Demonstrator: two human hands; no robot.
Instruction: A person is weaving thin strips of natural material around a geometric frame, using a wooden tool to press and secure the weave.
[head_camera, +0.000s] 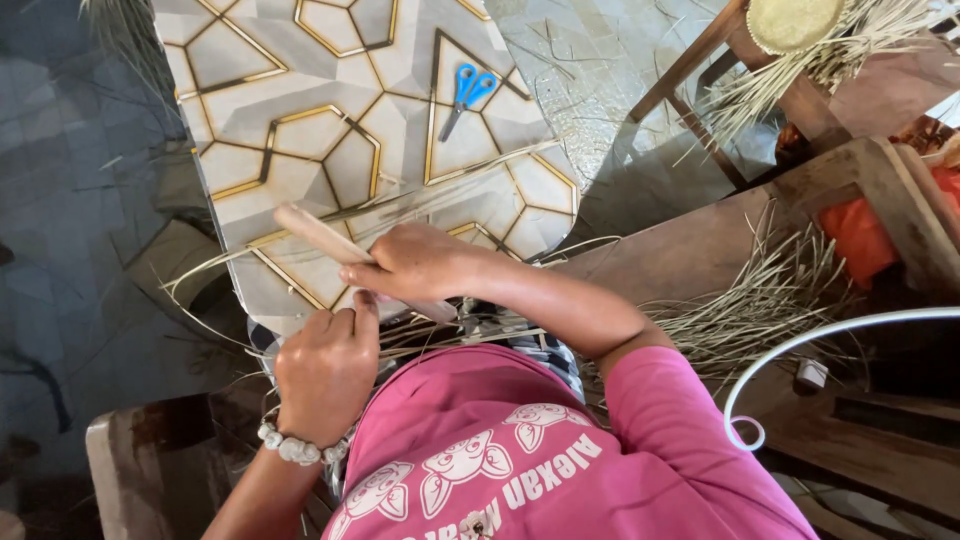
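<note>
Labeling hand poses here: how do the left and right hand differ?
The right hand lies higher, over the patterned board, gripping a wooden stick; the left hand sits lower at the board's near edge, closed in a fist over thin straw strips. The left wrist wears a white bead bracelet; the right wrist is bare. Both are closed and close together.

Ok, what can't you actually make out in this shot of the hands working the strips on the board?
Head view only:
- Right hand: its fingertips are curled under, so its grip on the wooden stick is hidden.
- Left hand: the closed fist hides whatever it pinches.
- Thin strips on the patterned board: motion-blurred, too fine to count.
- Woven disc: cut off by the top edge.
- Blue scissors: too small to judge the blades.
</note>
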